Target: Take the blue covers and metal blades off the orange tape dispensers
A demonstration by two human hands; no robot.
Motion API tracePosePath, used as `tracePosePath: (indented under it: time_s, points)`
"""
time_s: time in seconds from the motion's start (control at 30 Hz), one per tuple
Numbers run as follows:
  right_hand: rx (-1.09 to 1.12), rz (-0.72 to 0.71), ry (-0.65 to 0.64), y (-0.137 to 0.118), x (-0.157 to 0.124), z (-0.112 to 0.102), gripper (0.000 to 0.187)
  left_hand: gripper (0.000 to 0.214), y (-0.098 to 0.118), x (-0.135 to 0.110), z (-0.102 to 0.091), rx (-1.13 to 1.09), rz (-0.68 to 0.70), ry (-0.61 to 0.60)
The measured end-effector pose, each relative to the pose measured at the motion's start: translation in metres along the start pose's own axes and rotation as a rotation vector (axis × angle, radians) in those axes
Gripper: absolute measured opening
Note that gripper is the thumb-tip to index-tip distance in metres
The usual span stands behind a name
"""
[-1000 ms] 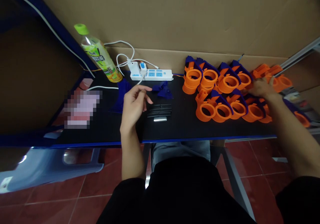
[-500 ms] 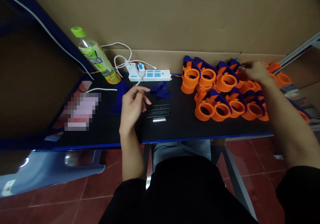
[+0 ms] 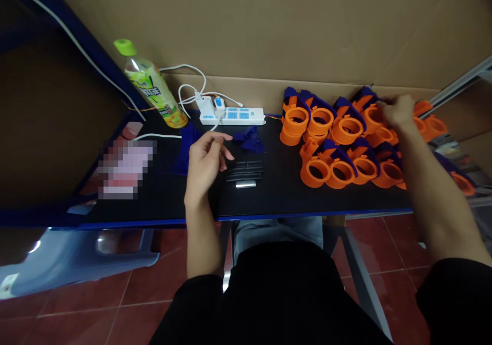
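An orange-and-blue part [image 3: 368,122] is sitting near the right end of a back row on a black desk [image 3: 277,199], and the person's right hand [image 3: 398,110] is reaching to its right side. The fingers are curling down there, partly hidden — whether they are gripping it, I cannot tell. Similar parts are crowding round: more of the back row [image 3: 294,132] is standing to its left, and a front row [image 3: 342,178] is lying nearer the person. The right forearm [image 3: 434,181] is crossing that front row, covering some of its right end.

Well to the left, the left hand [image 3: 207,163] is hovering with fingers loosely bent and holding nothing. Just beside its fingertips, black bars [image 3: 246,170] are lying in a stack with a silver strip [image 3: 246,184], and crumpled dark-blue pieces [image 3: 251,140] are resting behind them. Farther back, a white power strip [image 3: 248,121] is trailing cables — a green-capped bottle [image 3: 159,99] is standing to its left, before a cardboard wall [image 3: 269,27].
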State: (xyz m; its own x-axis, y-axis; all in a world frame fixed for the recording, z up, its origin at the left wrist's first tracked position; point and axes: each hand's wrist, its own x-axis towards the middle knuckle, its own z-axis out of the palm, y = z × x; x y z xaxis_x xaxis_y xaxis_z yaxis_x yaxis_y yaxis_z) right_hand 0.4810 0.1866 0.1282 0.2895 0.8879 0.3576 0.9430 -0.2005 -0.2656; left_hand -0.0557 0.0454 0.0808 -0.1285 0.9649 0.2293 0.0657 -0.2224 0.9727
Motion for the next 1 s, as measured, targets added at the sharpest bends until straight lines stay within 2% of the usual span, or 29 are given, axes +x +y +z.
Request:
tracePosePath:
  time_s: [0.1, 0.17, 0.3, 0.37, 0.53, 0.63, 0.73, 0.8, 0.87, 1.0]
  points:
    - [0.106, 0.061, 0.137, -0.007, -0.008, -0.011, 0.040, 0.017, 0.000, 0.000, 0.001, -0.016, -0.009, -0.010]
    - [0.212, 0.059, 0.234, -0.022, -0.020, -0.020, 0.038, 0.017, -0.001, 0.000, 0.003, -0.038, -0.024, -0.033]
    - [0.310, -0.060, 0.444, -0.074, -0.061, -0.035, 0.034, 0.020, -0.001, -0.002, 0.008, -0.085, -0.076, -0.139]
    - [0.346, -0.150, 0.484, -0.105, -0.083, -0.040, 0.031, 0.022, -0.001, -0.003, 0.011, -0.100, -0.095, -0.189]
    - [0.513, -0.348, 0.297, -0.175, -0.138, -0.040, 0.025, 0.033, 0.003, -0.007, 0.016, -0.116, -0.109, -0.297]
    - [0.526, -0.508, 0.194, -0.209, -0.173, -0.032, 0.025, 0.053, 0.005, -0.012, 0.020, -0.195, -0.114, -0.407]
    - [0.547, -0.646, 0.085, -0.235, -0.200, -0.019, 0.032, 0.069, 0.004, -0.014, 0.027, -0.292, -0.119, -0.474]
    - [0.522, -0.690, 0.017, -0.248, -0.212, -0.011, 0.037, 0.066, 0.001, -0.015, 0.034, -0.322, -0.106, -0.410]
    - [0.457, -0.711, -0.018, -0.258, -0.218, -0.004, 0.037, 0.059, -0.002, -0.014, 0.040, -0.332, -0.092, -0.278]
    - [0.326, -0.748, -0.021, -0.273, -0.223, 0.004, 0.035, 0.056, -0.005, -0.010, 0.048, -0.281, -0.108, -0.063]
